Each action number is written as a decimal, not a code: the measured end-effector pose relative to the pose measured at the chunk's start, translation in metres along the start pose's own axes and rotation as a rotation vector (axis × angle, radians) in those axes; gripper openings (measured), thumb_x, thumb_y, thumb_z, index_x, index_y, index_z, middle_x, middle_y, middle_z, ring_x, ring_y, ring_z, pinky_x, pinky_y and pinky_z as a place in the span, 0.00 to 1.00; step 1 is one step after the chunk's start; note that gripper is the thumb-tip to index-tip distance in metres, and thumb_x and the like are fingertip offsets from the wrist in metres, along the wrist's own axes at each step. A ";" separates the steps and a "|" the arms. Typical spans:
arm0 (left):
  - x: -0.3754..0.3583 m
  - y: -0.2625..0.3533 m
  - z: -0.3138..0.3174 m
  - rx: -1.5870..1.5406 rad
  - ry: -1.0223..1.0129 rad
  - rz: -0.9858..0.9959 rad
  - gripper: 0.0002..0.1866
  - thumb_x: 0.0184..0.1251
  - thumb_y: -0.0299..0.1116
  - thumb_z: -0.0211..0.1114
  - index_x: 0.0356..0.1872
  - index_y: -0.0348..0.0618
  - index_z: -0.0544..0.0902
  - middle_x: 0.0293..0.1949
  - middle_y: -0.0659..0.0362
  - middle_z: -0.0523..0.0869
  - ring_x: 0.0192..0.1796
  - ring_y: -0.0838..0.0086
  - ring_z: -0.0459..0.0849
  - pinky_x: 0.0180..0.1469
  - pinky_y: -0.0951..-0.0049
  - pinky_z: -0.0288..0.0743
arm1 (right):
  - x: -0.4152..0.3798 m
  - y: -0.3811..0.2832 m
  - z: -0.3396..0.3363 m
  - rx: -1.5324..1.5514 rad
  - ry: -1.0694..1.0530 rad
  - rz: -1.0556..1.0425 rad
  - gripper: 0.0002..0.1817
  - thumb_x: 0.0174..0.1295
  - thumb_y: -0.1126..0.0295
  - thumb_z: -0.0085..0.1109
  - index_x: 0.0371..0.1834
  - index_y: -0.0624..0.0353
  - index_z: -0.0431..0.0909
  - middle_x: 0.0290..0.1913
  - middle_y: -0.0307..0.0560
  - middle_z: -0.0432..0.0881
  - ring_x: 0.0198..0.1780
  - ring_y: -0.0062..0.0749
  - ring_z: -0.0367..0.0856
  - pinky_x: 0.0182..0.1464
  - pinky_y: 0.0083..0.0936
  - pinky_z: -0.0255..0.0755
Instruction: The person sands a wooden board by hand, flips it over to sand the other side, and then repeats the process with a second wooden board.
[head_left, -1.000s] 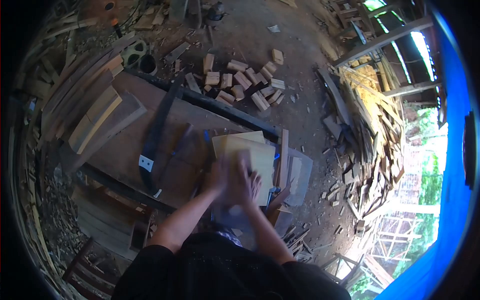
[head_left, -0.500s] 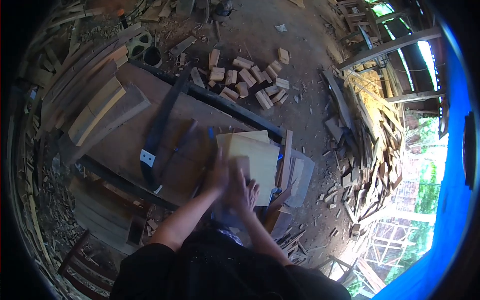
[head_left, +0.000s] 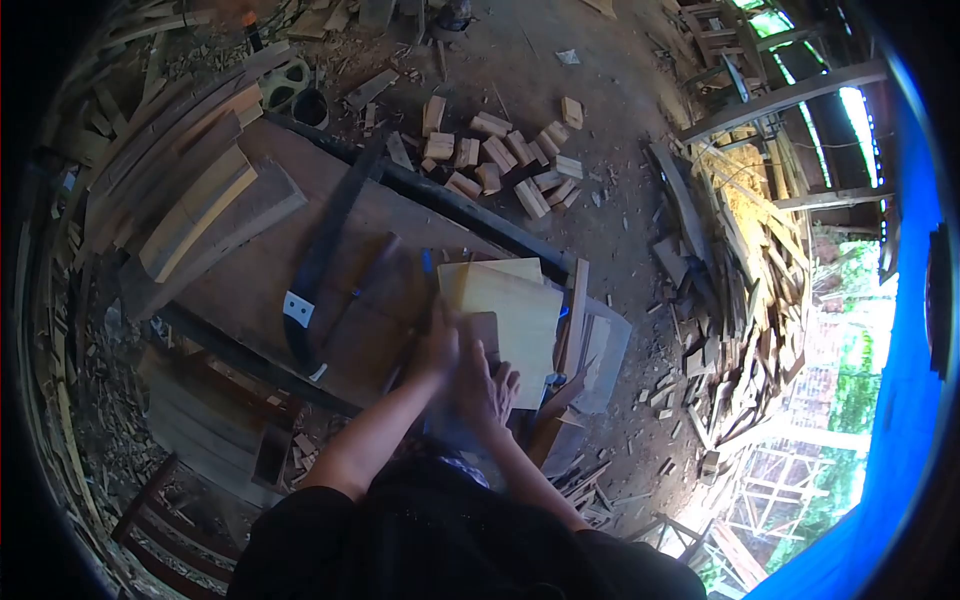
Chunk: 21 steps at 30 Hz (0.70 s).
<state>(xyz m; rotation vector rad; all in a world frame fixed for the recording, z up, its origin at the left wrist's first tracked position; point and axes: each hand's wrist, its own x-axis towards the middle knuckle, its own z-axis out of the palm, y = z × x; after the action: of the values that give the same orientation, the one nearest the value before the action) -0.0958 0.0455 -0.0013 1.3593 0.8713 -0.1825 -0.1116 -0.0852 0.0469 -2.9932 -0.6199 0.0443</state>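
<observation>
Pale flat sheets [head_left: 525,300] lie overlapped at the right end of the brown workbench [head_left: 250,240]. A small brown block [head_left: 482,332] rests on them. My right hand [head_left: 487,392] is at the near edge of the sheets beside the block, its fingers apart; its palm side is hidden. My left hand [head_left: 437,345] is just left of it, at the sheets' left edge, smeared by motion, so its fingers cannot be made out. A long dark saw [head_left: 335,240] with a white patch near its end lies across the bench, left of my hands.
Curved wooden pieces [head_left: 205,210] are stacked on the bench's left end. Short wood blocks [head_left: 500,155] lie on the ground beyond the bench. A wooden strip [head_left: 576,315] stands along the sheets' right side. Scrap wood [head_left: 740,320] is piled at the right.
The whole view has shifted slightly. Both hands stay close together by the sheets, my left hand slightly lower against them than before.
</observation>
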 end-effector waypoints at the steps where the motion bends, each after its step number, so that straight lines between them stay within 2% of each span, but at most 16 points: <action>1: 0.014 -0.018 0.009 -0.002 0.004 -0.010 0.35 0.79 0.57 0.40 0.80 0.55 0.48 0.67 0.33 0.71 0.67 0.41 0.74 0.69 0.52 0.66 | 0.004 -0.002 0.000 0.013 -0.042 -0.026 0.35 0.65 0.57 0.55 0.78 0.28 0.62 0.56 0.76 0.73 0.47 0.69 0.74 0.55 0.61 0.68; 3: 0.038 -0.055 0.022 -0.166 0.042 0.187 0.35 0.80 0.57 0.39 0.80 0.53 0.49 0.70 0.34 0.69 0.69 0.42 0.73 0.70 0.53 0.65 | 0.065 0.005 0.017 -0.048 0.057 -0.064 0.34 0.66 0.58 0.54 0.78 0.28 0.60 0.58 0.75 0.73 0.49 0.68 0.74 0.57 0.59 0.68; 5: 0.043 -0.057 0.021 -0.178 0.050 0.180 0.35 0.80 0.57 0.39 0.80 0.52 0.50 0.70 0.35 0.69 0.69 0.42 0.73 0.70 0.53 0.64 | 0.138 0.004 0.015 0.046 0.187 -0.021 0.33 0.67 0.59 0.53 0.78 0.28 0.60 0.59 0.72 0.73 0.53 0.69 0.73 0.58 0.58 0.68; 7: 0.036 -0.051 0.024 -0.191 0.046 0.196 0.35 0.80 0.57 0.39 0.80 0.52 0.50 0.70 0.35 0.68 0.69 0.42 0.73 0.71 0.54 0.64 | 0.191 0.005 -0.009 0.105 0.057 0.112 0.32 0.68 0.60 0.52 0.77 0.29 0.61 0.58 0.70 0.73 0.56 0.68 0.73 0.58 0.58 0.68; 9: 0.027 -0.036 0.020 -0.660 -0.057 0.307 0.36 0.82 0.46 0.50 0.79 0.37 0.48 0.77 0.50 0.58 0.76 0.65 0.58 0.77 0.68 0.51 | 0.180 0.010 -0.005 0.077 0.104 0.033 0.33 0.68 0.60 0.53 0.78 0.29 0.60 0.58 0.70 0.73 0.57 0.69 0.72 0.58 0.59 0.68; 10: 0.028 -0.038 0.019 -0.657 -0.066 0.317 0.36 0.82 0.46 0.50 0.79 0.37 0.48 0.77 0.50 0.58 0.76 0.65 0.58 0.77 0.68 0.51 | 0.170 0.017 0.000 0.036 0.147 -0.045 0.34 0.67 0.60 0.53 0.78 0.29 0.59 0.58 0.69 0.74 0.58 0.69 0.72 0.57 0.60 0.68; 11: 0.033 -0.047 0.019 -0.543 -0.039 0.235 0.36 0.82 0.46 0.50 0.79 0.37 0.48 0.77 0.50 0.58 0.76 0.66 0.58 0.77 0.68 0.52 | 0.134 0.021 0.014 0.084 0.163 -0.071 0.34 0.67 0.59 0.53 0.78 0.29 0.60 0.58 0.70 0.73 0.55 0.71 0.73 0.56 0.59 0.68; 12: 0.038 -0.052 0.019 -0.432 -0.012 0.156 0.36 0.82 0.46 0.50 0.79 0.37 0.48 0.77 0.50 0.58 0.76 0.66 0.59 0.76 0.69 0.52 | 0.094 0.014 0.015 -0.035 0.117 -0.039 0.35 0.65 0.58 0.53 0.78 0.28 0.60 0.58 0.72 0.72 0.54 0.73 0.74 0.55 0.61 0.68; 14: 0.044 -0.061 0.022 -0.448 -0.027 0.211 0.36 0.82 0.46 0.50 0.79 0.37 0.48 0.77 0.50 0.58 0.76 0.66 0.59 0.76 0.69 0.52 | 0.018 0.004 0.006 -0.005 -0.115 -0.013 0.35 0.64 0.58 0.54 0.78 0.27 0.60 0.59 0.76 0.71 0.54 0.76 0.73 0.57 0.62 0.66; 15: 0.047 -0.062 0.025 -0.453 -0.026 0.254 0.35 0.82 0.46 0.49 0.79 0.37 0.49 0.77 0.50 0.59 0.76 0.66 0.59 0.76 0.69 0.53 | 0.004 -0.012 -0.010 0.015 -0.076 -0.070 0.35 0.65 0.58 0.53 0.78 0.27 0.60 0.58 0.75 0.71 0.53 0.77 0.72 0.56 0.61 0.66; 17: 0.044 -0.061 0.028 -0.481 -0.036 0.256 0.34 0.83 0.45 0.48 0.79 0.37 0.49 0.76 0.50 0.60 0.76 0.66 0.59 0.76 0.69 0.53 | 0.025 -0.009 -0.009 0.062 -0.101 -0.075 0.34 0.66 0.58 0.54 0.77 0.28 0.61 0.57 0.73 0.72 0.53 0.73 0.72 0.55 0.60 0.67; 20: 0.036 -0.059 0.024 -0.516 -0.037 0.250 0.33 0.84 0.45 0.45 0.78 0.36 0.50 0.74 0.50 0.62 0.75 0.67 0.60 0.75 0.69 0.54 | 0.120 -0.006 0.005 0.084 0.057 -0.064 0.32 0.67 0.57 0.54 0.76 0.29 0.63 0.57 0.69 0.73 0.54 0.67 0.73 0.55 0.57 0.68; 21: 0.034 -0.054 0.023 -0.414 -0.014 0.232 0.32 0.84 0.45 0.44 0.78 0.36 0.50 0.74 0.49 0.63 0.75 0.67 0.60 0.75 0.69 0.54 | 0.151 -0.001 0.005 0.126 0.083 -0.033 0.31 0.68 0.57 0.53 0.76 0.29 0.63 0.58 0.68 0.73 0.55 0.66 0.73 0.55 0.56 0.69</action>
<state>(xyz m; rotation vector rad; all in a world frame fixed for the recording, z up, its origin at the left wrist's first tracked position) -0.0941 0.0242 -0.0657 1.0562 0.6866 0.1617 0.0263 -0.0240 0.0399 -2.8463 -0.6319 -0.0417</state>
